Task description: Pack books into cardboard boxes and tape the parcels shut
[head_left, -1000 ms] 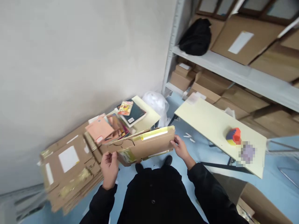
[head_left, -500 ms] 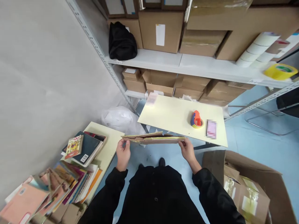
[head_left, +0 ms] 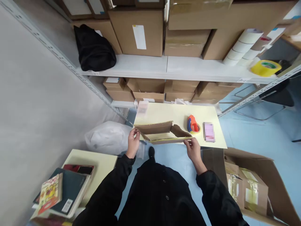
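A partly unfolded cardboard box spans the gap between my hands, over the front edge of the cream table. Its walls stand apart, so the table top shows through the middle. My left hand pinches its left corner. At the right end, my right hand grips the near wall between thumb and fingers. Just behind that end lies an orange and blue tape dispenser with yellow tape. Right of it is a pinkish, pixelated item.
A grey shelf with cardboard boxes, a black bag and yellow tape stands behind the table. Books lie on a side table at left. A large carton holding taped boxes is at right. White plastic sits by the wall.
The cardboard, nearly flat before, has opened into a box outline. My hands have carried it forward to the table edge, and the view has shifted closer to the shelf.
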Action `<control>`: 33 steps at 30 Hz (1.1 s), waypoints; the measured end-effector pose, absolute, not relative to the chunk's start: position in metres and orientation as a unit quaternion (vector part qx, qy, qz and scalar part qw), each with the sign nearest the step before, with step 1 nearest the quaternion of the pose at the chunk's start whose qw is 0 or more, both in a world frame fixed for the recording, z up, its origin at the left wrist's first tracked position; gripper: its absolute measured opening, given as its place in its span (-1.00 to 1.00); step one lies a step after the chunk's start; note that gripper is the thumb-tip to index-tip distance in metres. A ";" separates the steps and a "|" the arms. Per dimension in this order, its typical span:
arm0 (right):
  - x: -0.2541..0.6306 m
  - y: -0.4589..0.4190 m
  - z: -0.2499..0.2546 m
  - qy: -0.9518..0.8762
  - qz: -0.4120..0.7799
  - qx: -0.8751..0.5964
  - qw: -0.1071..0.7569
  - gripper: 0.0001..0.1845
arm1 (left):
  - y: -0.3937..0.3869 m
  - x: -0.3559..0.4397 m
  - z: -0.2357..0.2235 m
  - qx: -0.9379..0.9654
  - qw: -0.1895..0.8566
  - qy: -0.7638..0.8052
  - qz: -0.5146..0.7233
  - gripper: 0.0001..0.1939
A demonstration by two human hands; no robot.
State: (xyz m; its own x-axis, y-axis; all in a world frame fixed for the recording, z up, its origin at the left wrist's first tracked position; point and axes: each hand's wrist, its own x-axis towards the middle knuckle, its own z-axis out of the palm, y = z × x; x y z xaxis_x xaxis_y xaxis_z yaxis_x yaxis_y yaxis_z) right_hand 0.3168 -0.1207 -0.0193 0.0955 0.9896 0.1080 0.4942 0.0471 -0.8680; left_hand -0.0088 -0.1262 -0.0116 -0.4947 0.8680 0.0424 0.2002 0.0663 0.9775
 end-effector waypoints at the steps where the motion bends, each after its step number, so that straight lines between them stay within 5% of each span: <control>1: 0.312 -0.113 -0.018 -0.590 0.309 -0.623 0.410 -0.71 | -0.114 -0.013 -0.011 0.407 0.319 0.656 0.550 -0.65; 10: 0.280 -0.052 -0.013 -0.584 0.266 -0.669 0.375 -0.68 | -0.027 -0.063 0.003 0.349 0.534 0.554 0.535 -0.48; 22: 0.293 -0.018 0.024 -0.732 0.202 -0.598 0.254 -0.53 | 0.013 -0.041 0.001 0.501 0.394 0.646 0.420 -0.64; 28: 0.316 0.008 0.044 -0.812 0.212 -0.510 0.185 -0.66 | 0.011 -0.024 0.005 0.457 0.411 0.658 0.435 -0.41; 33: 0.312 0.034 0.054 -0.847 0.250 -0.450 0.133 -0.63 | 0.006 -0.015 0.012 0.473 0.388 0.694 0.380 -0.42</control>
